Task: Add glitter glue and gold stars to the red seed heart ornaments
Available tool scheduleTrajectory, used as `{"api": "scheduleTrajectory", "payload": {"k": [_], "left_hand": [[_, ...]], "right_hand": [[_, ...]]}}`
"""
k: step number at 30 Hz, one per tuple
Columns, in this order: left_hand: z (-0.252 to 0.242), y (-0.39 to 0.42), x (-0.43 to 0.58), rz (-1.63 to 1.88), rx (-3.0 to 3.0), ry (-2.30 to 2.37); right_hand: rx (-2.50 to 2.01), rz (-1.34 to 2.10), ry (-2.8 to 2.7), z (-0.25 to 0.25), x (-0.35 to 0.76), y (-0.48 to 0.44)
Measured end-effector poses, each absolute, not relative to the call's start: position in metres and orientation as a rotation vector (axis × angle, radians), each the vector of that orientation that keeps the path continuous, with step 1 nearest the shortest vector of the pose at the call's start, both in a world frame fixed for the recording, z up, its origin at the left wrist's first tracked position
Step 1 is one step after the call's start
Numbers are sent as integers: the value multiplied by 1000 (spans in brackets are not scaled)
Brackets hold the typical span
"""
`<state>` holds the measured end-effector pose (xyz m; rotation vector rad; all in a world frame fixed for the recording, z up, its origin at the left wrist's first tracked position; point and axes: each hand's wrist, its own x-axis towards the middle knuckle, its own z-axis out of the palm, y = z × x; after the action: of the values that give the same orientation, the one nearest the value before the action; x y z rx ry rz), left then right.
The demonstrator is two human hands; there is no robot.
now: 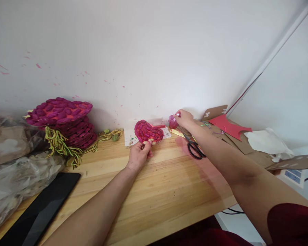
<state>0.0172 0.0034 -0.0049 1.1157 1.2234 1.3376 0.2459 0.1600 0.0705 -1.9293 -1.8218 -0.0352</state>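
Left hand (138,155) pinching heart (148,132)

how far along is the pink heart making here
Done: a stack of magenta-covered hearts sits at the left. In hand: the left hand holds another covered heart, while the right hand grips a pink pot by the wall. Left, seemingly: the red card cut-out lies bare near the scissors.

Heart piece (148,132) on table (156,191); stack (64,119) left; scissors (195,148) right; pot (172,122), perhaps, behind scissors.
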Motion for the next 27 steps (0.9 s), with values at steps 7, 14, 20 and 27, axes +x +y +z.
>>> {"api": "scheduleTrajectory", "payload": {"k": [7,14,20,27], "left_hand": [[-6,4,17,1356,1099,1186],[-8,5,16,1349,1107,1183],[-11,7,17,1372,1065,1139],[-13,11,15,1405,986,1103]], "right_hand": [[-1927,-80,-1876,72,246,151],[-1871,-97,-1924,71,245,151],[-1808,-95,-1783,77,253,149],[-1463,159,-1509,73,258,88]]}}
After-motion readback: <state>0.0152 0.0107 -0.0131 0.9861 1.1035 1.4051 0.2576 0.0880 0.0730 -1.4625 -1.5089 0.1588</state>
